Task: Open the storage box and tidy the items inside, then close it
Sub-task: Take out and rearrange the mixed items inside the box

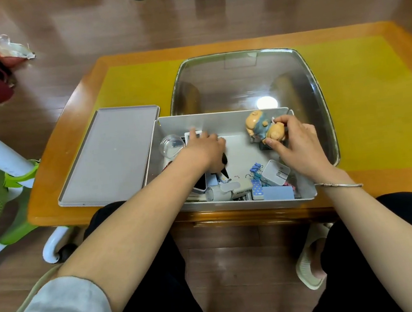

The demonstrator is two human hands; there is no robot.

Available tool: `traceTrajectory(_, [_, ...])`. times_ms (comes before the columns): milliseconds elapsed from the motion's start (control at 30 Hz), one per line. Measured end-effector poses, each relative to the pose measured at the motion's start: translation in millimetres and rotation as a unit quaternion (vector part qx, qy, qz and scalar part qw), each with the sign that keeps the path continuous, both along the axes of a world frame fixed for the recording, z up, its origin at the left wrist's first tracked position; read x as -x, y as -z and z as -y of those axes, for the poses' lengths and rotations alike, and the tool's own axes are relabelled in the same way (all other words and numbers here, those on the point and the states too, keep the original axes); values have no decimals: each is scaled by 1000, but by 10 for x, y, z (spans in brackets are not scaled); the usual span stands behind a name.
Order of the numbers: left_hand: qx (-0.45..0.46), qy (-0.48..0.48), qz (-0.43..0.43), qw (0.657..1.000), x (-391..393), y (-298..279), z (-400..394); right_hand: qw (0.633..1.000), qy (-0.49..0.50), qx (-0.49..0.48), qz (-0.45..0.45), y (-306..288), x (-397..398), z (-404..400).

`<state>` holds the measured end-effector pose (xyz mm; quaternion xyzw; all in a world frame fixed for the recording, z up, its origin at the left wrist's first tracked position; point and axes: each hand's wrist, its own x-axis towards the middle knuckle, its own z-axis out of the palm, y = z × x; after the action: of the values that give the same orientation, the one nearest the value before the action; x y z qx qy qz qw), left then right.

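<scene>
Surface: low orange wooden table (380,183) with a yellow mat, on wood flooring.
Box: open grey plastic storage box (221,118) at the near edge, its flat grey lid (109,155) lying beside it on the left.
Left hand (203,148): inside the box, index finger on a small white device (193,134); possibly gripping something dark.
Right hand (297,143): holds a tan cartoon figurine (264,127) at the far right corner.
Clutter: white charger (275,172), blue binder clips (255,169).

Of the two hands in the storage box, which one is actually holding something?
The right hand: it grips the pig figurine at the far right of the storage box. The left hand only rests its fingers on a white flat item.
</scene>
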<state>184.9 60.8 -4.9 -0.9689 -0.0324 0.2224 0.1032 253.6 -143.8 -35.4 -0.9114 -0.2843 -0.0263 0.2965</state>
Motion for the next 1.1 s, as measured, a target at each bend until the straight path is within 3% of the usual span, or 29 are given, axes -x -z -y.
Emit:
traceTrajectory(100, [103, -20, 25, 994, -79, 76, -17, 1000, 0, -2, 2, 2, -6, -2])
traceTrajectory(200, [78, -39, 24, 996, -129, 167, -7, 1000, 0, 0, 9, 18, -15, 6])
traceTrajectory(433, [23, 26, 42, 999, -66, 230, -152, 1000, -2, 6, 6, 16, -13, 5])
traceTrajectory(800, [108, 68, 7, 992, -152, 202, -111, 1000, -4, 7, 11, 6, -5, 3])
traceTrajectory(933, [98, 106, 42, 989, -104, 277, -148, 1000, -2, 7, 2, 12, -12, 8])
traceTrajectory(1100, [72, 72, 77, 992, -55, 352, -198, 1000, -10, -4, 4, -2, -5, 9])
